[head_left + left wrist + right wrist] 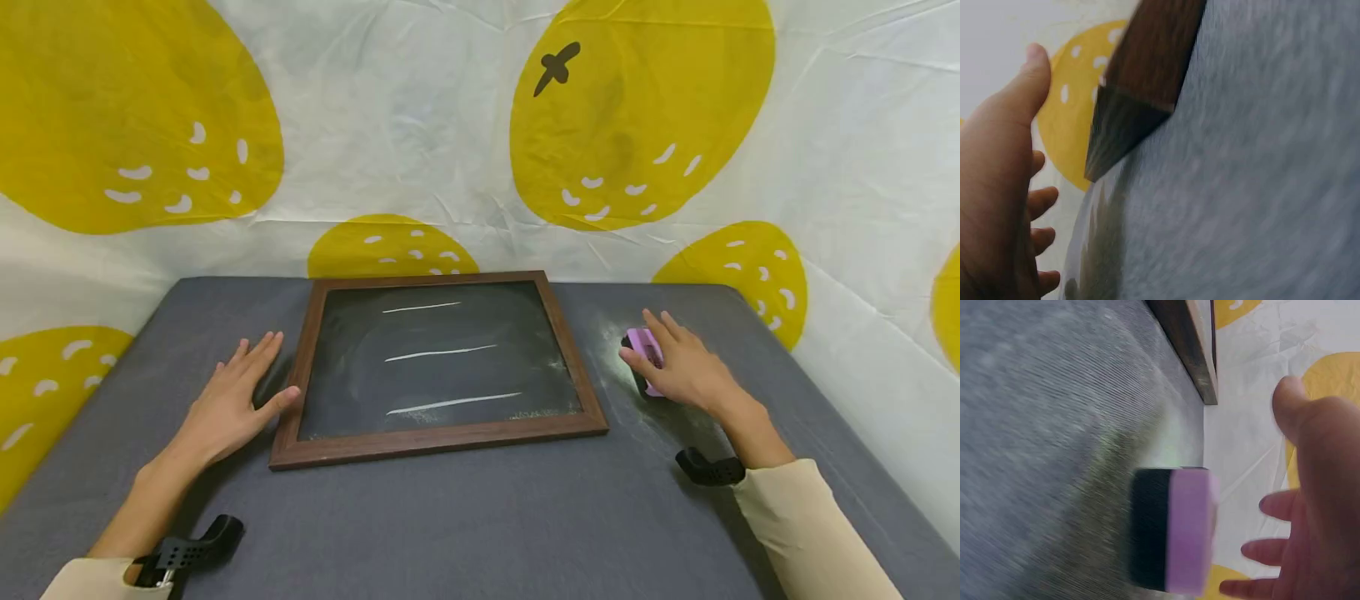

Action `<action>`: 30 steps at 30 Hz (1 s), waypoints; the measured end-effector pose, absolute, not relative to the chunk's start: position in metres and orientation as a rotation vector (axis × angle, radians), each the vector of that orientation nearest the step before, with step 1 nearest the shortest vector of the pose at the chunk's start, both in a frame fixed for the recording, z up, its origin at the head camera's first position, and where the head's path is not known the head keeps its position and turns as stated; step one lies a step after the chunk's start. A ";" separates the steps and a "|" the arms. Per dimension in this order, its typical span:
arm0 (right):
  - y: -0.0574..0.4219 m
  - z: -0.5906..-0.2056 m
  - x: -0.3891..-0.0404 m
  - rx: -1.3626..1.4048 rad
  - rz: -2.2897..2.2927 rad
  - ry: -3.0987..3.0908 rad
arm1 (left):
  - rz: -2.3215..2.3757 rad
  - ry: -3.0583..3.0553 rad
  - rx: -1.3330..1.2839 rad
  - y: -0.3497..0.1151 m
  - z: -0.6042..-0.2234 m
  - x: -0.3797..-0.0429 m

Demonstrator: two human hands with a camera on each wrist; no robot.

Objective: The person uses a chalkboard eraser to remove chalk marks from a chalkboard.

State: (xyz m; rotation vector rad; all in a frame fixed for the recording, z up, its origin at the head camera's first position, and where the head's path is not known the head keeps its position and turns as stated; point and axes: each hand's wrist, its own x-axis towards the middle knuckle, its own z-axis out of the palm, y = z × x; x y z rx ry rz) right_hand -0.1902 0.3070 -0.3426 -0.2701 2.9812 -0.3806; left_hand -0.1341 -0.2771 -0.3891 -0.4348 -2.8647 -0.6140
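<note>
Chalk eraser (641, 342), pink and black, lies on the worktop (450, 525) just below the right hand (690, 371), whose fingers extend loosely without gripping it. The left hand (225, 412), fingers straightened, is beside the framed chalkboard (435, 333), which lies between both hands.

Soft, even, fairly bright light fills the head view, casting blurry-edged shadows at lower left and lower right on the desk (480, 525); both wrist views look dimmer and smeared, with the eraser (1179, 531) blurred at bottom centre
</note>
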 end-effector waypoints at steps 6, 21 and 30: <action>0.307 -0.369 -0.177 -0.232 -0.480 3.107 | -0.854 -2.839 -0.509 -0.267 -0.401 -0.134; 0.304 -0.381 -0.185 0.070 -0.752 3.172 | -0.833 -2.827 -0.452 -0.258 -0.417 -0.125; 0.308 -0.375 -0.179 0.072 -0.701 3.094 | -0.811 -2.813 -0.464 -0.260 -0.416 -0.126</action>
